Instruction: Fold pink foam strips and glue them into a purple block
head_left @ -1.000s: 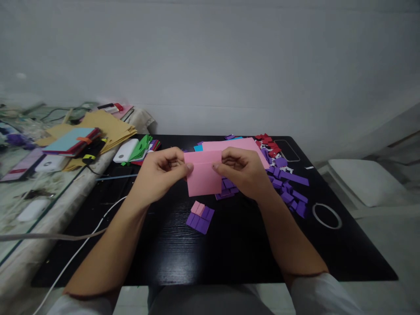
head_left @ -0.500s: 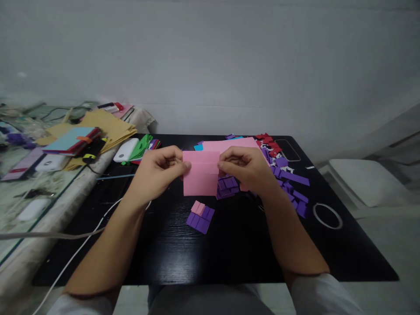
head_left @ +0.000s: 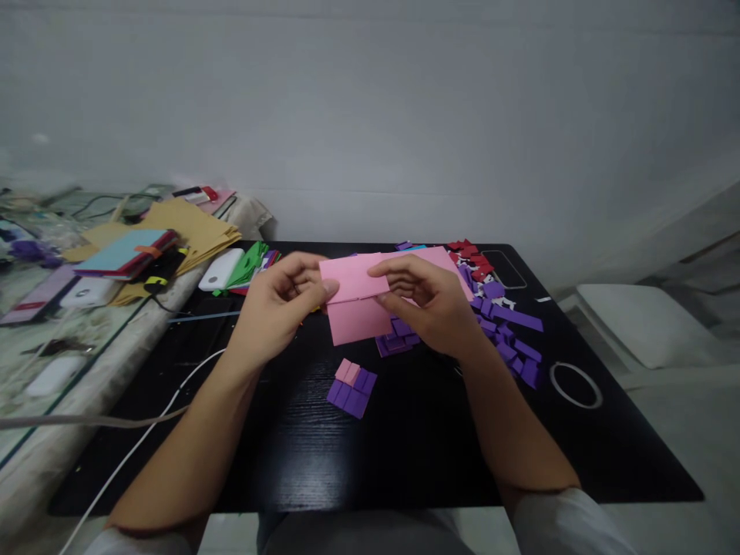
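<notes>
A pink paper sheet (head_left: 361, 320) is held up over the table, its upper part folded over so that a flap edge runs across its middle. My left hand (head_left: 283, 301) pinches its left side between thumb and fingers. At the right side, my right hand (head_left: 431, 301) is closed on the paper, fingers on top of the flap and thumb below it. Beneath lies a small woven-looking square of folded purple paper (head_left: 350, 397) with two pink pieces (head_left: 348, 372) at its top corner. Purple folded pieces (head_left: 398, 338) sit partly hidden behind the sheet.
Behind my right hand lies a larger pink sheet (head_left: 448, 260). Purple strips (head_left: 514, 316) and red scraps (head_left: 477, 262) are heaped at the right, near a pale ring (head_left: 576, 385). Green papers (head_left: 251, 266) and a white cable (head_left: 167, 405) are at the left of the black table (head_left: 439, 455).
The pink sheet has tilted, and its folded flap edge shows more plainly. My right hand's fingers have moved left over the flap.
</notes>
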A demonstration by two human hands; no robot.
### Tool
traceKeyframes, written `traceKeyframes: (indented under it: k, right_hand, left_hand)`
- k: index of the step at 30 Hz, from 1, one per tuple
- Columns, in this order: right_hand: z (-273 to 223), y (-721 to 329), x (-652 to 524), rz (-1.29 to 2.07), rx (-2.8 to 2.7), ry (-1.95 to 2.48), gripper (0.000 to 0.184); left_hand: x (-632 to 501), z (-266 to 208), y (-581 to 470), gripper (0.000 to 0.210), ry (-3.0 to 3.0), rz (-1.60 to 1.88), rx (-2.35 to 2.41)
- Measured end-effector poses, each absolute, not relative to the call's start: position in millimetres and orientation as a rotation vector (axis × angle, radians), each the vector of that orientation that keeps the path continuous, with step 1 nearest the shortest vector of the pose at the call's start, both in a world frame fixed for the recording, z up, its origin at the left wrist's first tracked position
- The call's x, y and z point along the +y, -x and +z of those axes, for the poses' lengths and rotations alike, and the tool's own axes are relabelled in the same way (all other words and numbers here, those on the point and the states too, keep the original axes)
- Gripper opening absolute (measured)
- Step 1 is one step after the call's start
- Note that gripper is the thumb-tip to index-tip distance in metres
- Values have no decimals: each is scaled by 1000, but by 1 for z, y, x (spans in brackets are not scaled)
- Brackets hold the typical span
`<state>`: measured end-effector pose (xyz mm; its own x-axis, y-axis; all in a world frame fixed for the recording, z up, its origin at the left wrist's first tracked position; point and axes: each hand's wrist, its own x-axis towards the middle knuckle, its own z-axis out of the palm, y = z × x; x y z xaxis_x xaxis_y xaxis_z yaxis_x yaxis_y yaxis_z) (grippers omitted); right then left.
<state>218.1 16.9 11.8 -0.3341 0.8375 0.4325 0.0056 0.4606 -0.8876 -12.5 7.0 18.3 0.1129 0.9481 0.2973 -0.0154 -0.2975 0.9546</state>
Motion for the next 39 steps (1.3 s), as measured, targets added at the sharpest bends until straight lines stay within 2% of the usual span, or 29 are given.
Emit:
traceKeyframes:
  k: [2,4,6,10,14,16,20,22,25,28,32,35,39]
  right_hand:
    - [11,-216,19,1013,-1636,762,21]
    - [10,-215,20,994,-1591,774,17]
    - [9,-213,21,952,-1565,772,11]
    - [9,-209,19,669,-1574,831,2]
    - [11,-205,13,351,-1647,885,5]
    - [12,-204,11,359,-1675,866,6]
    - [10,-202,9,590,-1624,845,6]
    - [8,-201,8,713,-1562,825,12]
    - [7,-198,8,804,-1473,823,25]
    - [6,-195,7,779,-1432,802,21]
    - [6,-195,7,704,-1505,760,7]
    - [7,-197,6,691,-1545,758,11]
    - [7,-198,6,718,-1552,734,19]
  left_hand:
    - [5,19,9,49,-1479,1394,904]
    - [4,20,7,63,-1539,1418,843]
    - [4,19,7,58,-1636,1403,839]
    - [5,15,9,22,-1814,1392,975]
    - [6,15,10,4,-2033,1509,1105]
    - [6,16,11,3,-2099,1557,1172]
    - [4,15,9,5,-2087,1602,1150]
    - [2,13,6,5,-1978,1606,1109]
    - [1,11,3,20,-1761,1600,1058]
    - [2,9,1,24,-1678,1610,997]
    - [2,10,0,14,-1749,1637,1029]
    - [0,12,0,8,-1810,1648,1057]
    - [-3,14,0,12,-1844,1628,1040]
